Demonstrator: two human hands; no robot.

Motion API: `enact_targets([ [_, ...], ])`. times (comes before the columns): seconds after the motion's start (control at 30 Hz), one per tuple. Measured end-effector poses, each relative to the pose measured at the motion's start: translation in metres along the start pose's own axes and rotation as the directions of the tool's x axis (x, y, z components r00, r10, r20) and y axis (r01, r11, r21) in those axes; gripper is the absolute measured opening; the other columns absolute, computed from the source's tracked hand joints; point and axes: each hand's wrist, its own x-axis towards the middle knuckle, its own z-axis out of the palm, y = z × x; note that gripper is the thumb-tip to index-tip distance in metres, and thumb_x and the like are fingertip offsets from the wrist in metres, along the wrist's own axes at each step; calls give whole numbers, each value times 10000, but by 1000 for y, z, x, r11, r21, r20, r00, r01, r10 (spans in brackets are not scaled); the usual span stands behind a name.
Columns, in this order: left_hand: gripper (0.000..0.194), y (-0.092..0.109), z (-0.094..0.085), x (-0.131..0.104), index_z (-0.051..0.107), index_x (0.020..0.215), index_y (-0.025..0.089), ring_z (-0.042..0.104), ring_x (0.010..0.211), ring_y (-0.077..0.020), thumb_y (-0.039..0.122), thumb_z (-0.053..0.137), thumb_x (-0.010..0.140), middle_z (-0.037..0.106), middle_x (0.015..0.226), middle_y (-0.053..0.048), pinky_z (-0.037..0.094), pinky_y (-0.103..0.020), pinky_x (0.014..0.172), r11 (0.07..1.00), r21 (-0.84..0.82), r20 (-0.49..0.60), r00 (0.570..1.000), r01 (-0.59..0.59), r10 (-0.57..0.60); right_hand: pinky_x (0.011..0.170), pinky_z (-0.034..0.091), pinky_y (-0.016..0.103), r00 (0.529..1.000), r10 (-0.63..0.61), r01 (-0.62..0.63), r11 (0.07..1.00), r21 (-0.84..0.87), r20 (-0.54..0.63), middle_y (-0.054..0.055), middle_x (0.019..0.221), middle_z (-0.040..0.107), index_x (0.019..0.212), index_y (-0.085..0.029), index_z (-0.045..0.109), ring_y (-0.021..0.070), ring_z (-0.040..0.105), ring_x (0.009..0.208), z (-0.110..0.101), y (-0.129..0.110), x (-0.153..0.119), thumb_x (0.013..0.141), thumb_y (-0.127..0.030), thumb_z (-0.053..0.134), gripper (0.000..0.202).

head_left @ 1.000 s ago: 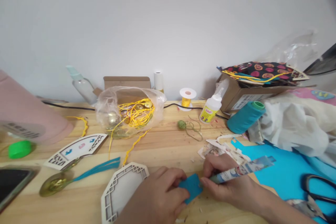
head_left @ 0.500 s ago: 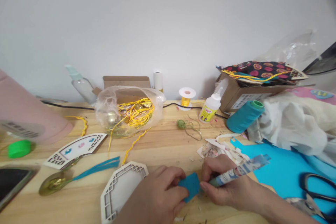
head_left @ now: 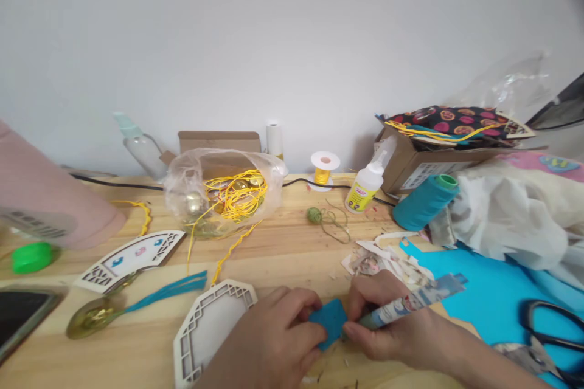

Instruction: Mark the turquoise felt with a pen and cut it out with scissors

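Pale wall [head_left: 292, 42] filled the top of my head-camera feed, and below it ran a wooden desk [head_left: 283, 255] strewn with craft things. Near the bottom of the view I had the blue card [head_left: 333, 319] between my two hands, just right of the octagonal frame [head_left: 214, 322]. My left hand [head_left: 278, 334] pinched the card's left side between thumb and fingers, its wrist crossing in front of part of the frame. My right hand [head_left: 387, 322] pinched the pen [head_left: 406, 304] low on its barrel, fingertips at the card's right edge; from where I sat, I could not tell whether the nib touched it.

Beyond the right hand lay paper scraps [head_left: 374, 260], and to their right a blue sheet [head_left: 474, 285] with the scissors [head_left: 542, 343] partly over it. Farther back I saw the glue [head_left: 362, 188], upright beside a leaning thread cone [head_left: 424, 203]. Over on the left, a tassel [head_left: 177, 289] lay near the fan [head_left: 132, 258], and the phone [head_left: 27, 316] was cut off by the view's edge.
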Motion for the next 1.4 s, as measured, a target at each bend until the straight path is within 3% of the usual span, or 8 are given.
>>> enact_targets([
  [1.4,191,0,3,-2,686,822,216,617,745,-183,93,586,716,670,893,-55,528,-283,638,1000,26,-17,1000,-10,10,391,282,162,995,-76,72,996,-60,-69,-46,494,506,593,-172,507,73,415,427,0,5,0,715,-183,580,143],
])
